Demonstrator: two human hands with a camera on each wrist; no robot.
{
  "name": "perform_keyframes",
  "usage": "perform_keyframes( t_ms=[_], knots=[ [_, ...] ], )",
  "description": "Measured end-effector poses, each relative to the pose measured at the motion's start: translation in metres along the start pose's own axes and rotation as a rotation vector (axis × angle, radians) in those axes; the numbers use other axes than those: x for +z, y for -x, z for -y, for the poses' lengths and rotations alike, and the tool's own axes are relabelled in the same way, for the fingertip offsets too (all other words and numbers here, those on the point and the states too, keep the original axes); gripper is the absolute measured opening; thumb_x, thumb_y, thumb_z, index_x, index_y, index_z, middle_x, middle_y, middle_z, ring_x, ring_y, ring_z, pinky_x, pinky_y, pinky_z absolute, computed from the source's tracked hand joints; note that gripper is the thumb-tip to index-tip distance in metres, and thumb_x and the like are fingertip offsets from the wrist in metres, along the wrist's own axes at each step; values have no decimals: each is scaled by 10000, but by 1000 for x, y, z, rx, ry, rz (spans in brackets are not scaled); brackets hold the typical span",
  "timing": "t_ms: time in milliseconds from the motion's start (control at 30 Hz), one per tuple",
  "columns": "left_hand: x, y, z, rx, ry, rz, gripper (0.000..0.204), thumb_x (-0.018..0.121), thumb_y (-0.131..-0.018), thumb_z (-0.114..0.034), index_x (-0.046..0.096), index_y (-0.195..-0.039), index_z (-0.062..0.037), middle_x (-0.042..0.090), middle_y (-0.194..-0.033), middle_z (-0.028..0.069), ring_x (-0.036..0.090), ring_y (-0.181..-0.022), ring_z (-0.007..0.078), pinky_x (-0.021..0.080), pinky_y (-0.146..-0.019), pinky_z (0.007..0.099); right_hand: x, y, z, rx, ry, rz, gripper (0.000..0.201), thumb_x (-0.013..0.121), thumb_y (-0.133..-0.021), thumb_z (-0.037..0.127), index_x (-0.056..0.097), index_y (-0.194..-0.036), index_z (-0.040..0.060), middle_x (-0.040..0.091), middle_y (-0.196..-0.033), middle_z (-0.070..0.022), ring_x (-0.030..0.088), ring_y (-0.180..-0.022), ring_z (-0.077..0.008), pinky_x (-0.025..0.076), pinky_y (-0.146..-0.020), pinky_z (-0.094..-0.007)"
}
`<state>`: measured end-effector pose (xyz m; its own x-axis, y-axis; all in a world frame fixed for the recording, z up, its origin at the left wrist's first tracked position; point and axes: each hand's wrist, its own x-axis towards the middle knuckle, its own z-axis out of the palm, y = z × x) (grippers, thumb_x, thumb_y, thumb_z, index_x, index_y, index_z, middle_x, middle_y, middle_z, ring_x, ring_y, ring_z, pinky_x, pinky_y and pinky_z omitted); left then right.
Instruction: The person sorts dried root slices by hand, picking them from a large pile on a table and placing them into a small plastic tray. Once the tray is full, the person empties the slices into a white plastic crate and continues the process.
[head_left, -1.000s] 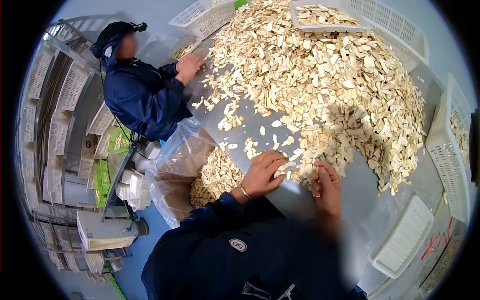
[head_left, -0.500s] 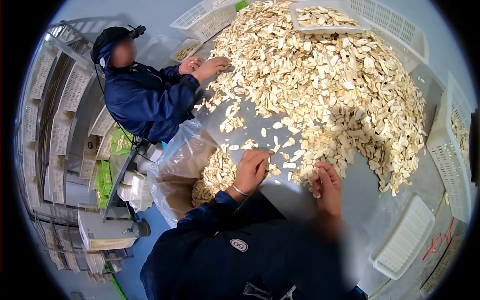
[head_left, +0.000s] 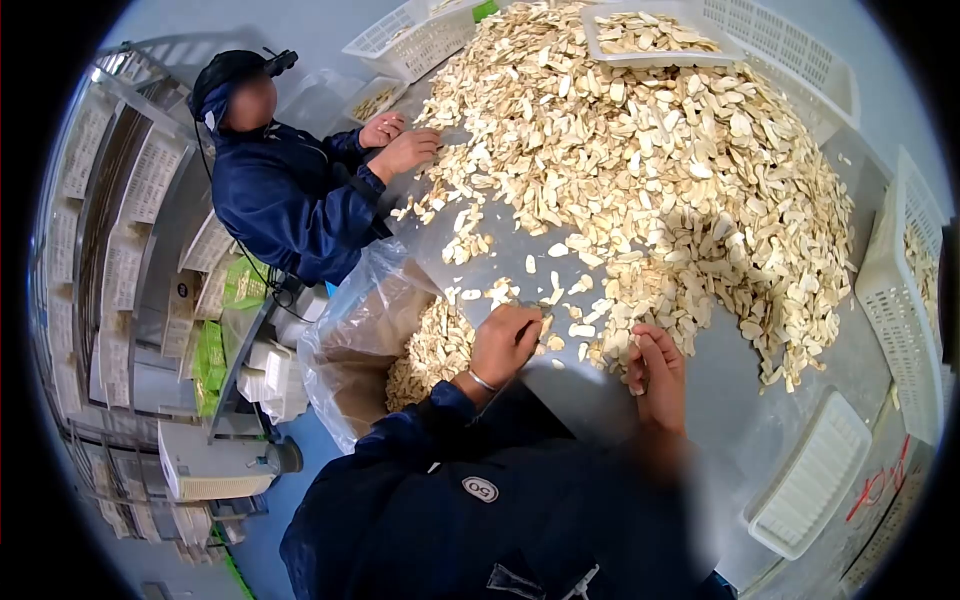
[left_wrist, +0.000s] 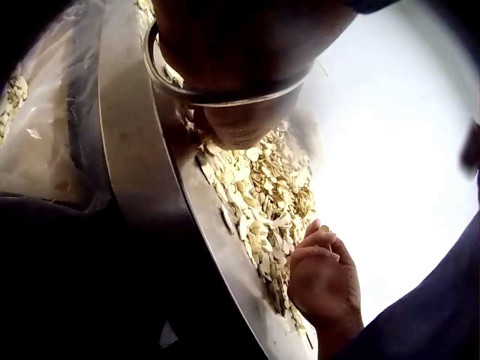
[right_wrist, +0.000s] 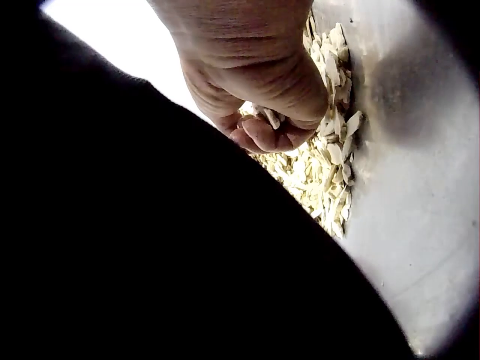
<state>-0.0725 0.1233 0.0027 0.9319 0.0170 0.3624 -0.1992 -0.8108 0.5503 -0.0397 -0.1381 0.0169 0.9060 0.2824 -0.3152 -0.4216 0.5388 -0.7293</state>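
Note:
Pale dried slices [head_left: 640, 150] lie in a broad heap on the metal table [head_left: 730, 370]. My left hand [head_left: 503, 343], with a bracelet at its wrist, is over the table's near edge with its fingers bent, beside a few loose slices [head_left: 500, 292]. Its fingertips are mostly hidden in the left wrist view, and I cannot tell whether they pinch a slice. My right hand [head_left: 660, 375] is curled at the heap's near side. In the right wrist view, pale slices [right_wrist: 262, 114] show inside its bent fingers.
Below the edge on the left stands a clear plastic liner bag [head_left: 345, 330] with many slices inside. A white ribbed tray [head_left: 810, 475] lies at right, near a perforated basket [head_left: 900, 310]. Another person [head_left: 290, 190] works at the table's left side.
My left hand has moved left, from close by the right hand to the edge near the bag. My right hand stays in place. The other person's hands have shifted along the heap's left edge.

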Motion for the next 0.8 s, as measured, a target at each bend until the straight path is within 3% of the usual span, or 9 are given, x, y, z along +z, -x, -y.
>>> perform_keyframes(
  t_ms=[333,433,633,800],
  knots=[
    [3,-2,-1,-167,53,-123,120,702,-842,-67,706,-962,-60,684,-930,123,649,-860,348,533,-768,417,1,1,3,8,9,-4,133,594,-1006,118,679,-1101,82,600,-771,24,465,-578,-36,331,-480,-195],
    [-2,-5,-16,-23,-4,-92,153,706,-835,-76,702,-987,-63,667,-938,113,640,-883,339,530,-770,409,-1,0,2,3,5,1,133,596,-1006,122,678,-1102,82,599,-770,26,465,-580,-34,329,-479,-193],
    [4,-2,-17,11,-90,67,224,711,-822,-79,692,-1045,-65,668,-992,106,617,-918,337,518,-785,411,0,1,3,-18,18,-7,168,572,-1007,107,656,-1150,79,581,-760,20,448,-570,-34,325,-480,-192],
    [1,-11,-27,59,-108,35,250,714,-816,-81,677,-1062,-57,652,-1063,118,605,-986,347,501,-843,417,1,4,12,-94,11,-3,226,531,-1007,83,607,-1220,77,567,-781,6,426,-559,-37,317,-478,-190]
  ],
)
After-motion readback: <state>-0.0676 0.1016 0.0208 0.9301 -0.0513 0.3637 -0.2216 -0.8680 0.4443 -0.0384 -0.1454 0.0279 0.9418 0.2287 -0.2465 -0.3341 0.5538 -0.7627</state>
